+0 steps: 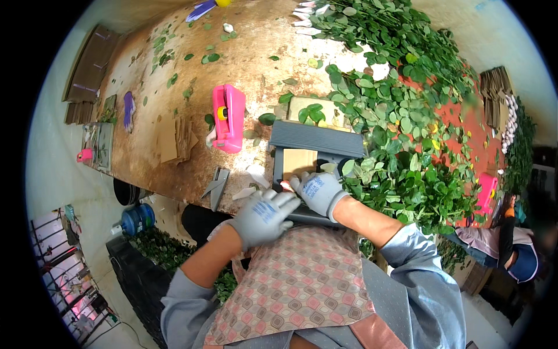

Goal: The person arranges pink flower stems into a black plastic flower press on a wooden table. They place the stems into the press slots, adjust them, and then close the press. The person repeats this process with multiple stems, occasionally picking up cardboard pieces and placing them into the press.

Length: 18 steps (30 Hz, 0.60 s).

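Both my hands wear grey gloves with blue print. My left hand point(266, 216) lies at the near left side of a dark grey tray-like stand point(317, 138), its fingers stretched out toward the other hand. My right hand point(319, 192) is over the stand's inside, its fingers bent in; what they hold is hidden under the glove. Beside its thumb shows a small pinkish piece point(285, 185), perhaps a petal or bud. A tan cardboard piece point(300, 161) lies in the stand, just beyond my right hand. Pale scraps point(258, 174) lie left of the stand.
A pink tape dispenser point(229, 119) and a grey stapler point(216, 188) stand to the left, near cardboard sheets point(176, 139). Leafy green stems point(401, 174) heap on the right. Purple gloves point(128, 110) lie far left. Another person in a blue cap point(523, 263) is at the right.
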{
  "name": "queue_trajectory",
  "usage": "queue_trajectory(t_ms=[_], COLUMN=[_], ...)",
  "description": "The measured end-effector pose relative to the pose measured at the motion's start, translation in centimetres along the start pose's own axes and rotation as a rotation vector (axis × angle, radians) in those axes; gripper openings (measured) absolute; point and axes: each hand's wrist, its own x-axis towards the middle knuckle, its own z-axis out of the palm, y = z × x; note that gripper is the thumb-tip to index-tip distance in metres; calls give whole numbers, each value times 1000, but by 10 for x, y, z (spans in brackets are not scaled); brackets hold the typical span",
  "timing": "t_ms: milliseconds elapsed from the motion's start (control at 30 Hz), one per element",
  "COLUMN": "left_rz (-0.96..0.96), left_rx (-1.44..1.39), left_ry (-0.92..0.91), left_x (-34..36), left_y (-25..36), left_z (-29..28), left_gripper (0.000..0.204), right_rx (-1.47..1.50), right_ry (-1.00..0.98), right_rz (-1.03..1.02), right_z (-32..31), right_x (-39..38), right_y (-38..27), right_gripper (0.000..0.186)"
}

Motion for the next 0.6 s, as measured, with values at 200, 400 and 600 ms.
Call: queue_trajectory(t_ms=[200,400,600], left_rz=[-32,-51,-72], left_rx=[120,151,125], left_ry=[25,62,69], left_x=[3,12,17], left_y=[5,6,6], left_z=[26,20,22], left_gripper=[48,48,47], right_rx=[68,199,257], right_ry=[37,3,-40], right_rz=[-11,-45,-179], right_z=[-12,-5,-87], right_x=[-3,3,0], right_y=[2,12,42], right_gripper=[26,26,26])
